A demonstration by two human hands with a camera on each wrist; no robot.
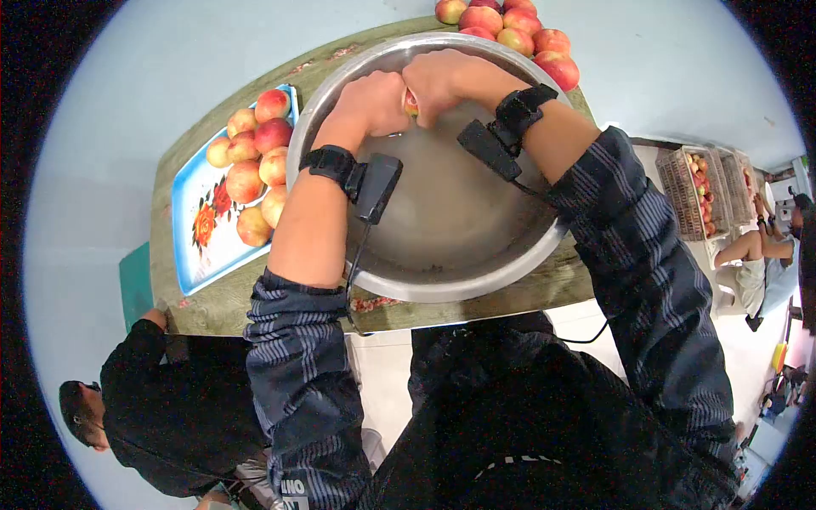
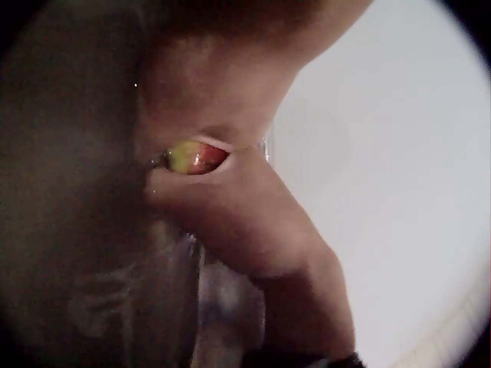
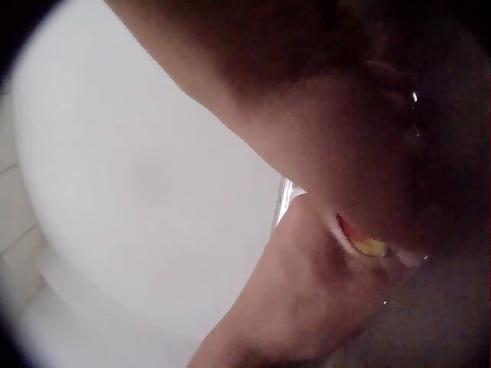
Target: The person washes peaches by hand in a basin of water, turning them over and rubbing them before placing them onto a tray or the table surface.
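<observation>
A red and yellow peach (image 1: 411,103) shows in a narrow gap between my two hands, most of it hidden by them. My left hand (image 1: 371,99) grips it from the left, and my right hand (image 1: 442,76) curls round it from the right. Both hands are over the far part of a large steel basin (image 1: 510,276) of cloudy water, low by its surface. In the left wrist view, the shiny skin of the peach (image 2: 198,157) peeks out between the palms. A sliver of the peach (image 3: 364,239) appears in the right wrist view too.
Left of the basin, several peaches (image 1: 245,182) lie on a blue-rimmed floral tray (image 1: 191,263). More peaches (image 1: 517,41) are piled behind the basin on the wooden table (image 1: 399,319). Another person (image 1: 178,408) is at lower left. Fruit crates (image 1: 680,191) stand at right.
</observation>
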